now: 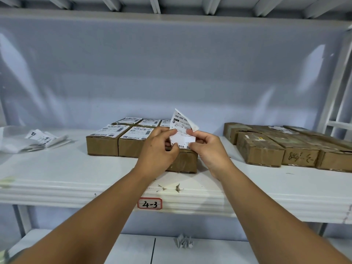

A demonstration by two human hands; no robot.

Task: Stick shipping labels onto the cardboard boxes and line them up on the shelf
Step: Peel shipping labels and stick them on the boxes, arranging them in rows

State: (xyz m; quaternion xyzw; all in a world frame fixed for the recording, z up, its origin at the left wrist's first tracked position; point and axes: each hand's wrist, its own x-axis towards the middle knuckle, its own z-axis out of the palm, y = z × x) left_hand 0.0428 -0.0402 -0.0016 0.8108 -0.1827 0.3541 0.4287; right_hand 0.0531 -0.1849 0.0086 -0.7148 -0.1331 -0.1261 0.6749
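Both hands were up over the middle of the shelf [57, 174], close together, and each one was pinching the same shipping label [182, 122]. My left hand [159, 147] had thumb and forefinger on the label's left edge, with the other fingers curled underneath. My right hand [207, 149] pinched the right edge the same way. The top part of the label stood up with its printed side facing the camera and the upper right corner curling over. A blank white strip lay across the front between the two thumbs. Couldn't tell from this angle if that strip was backing paper or the label folded over.

Right below my hands sat a cardboard box [184, 162], the closest one to the shelf edge, and my left hand covered most of its top.

Just to its left were two labelled boxes [102, 144] side by side and touching, with a back row of labelled boxes [149, 122] behind them.

Well off to the right was a separate bunch of brown boxes [257, 151] packed tight, one with black scribble [300, 158] on its front face.

Over on the far left of the shelf lay a loose heap of label sheets [42, 141].

The shelf lip had a red-bordered tag [150, 203] reading 4-3, and a crumpled paper scrap [183, 241] sat on the lower shelf [133, 248].
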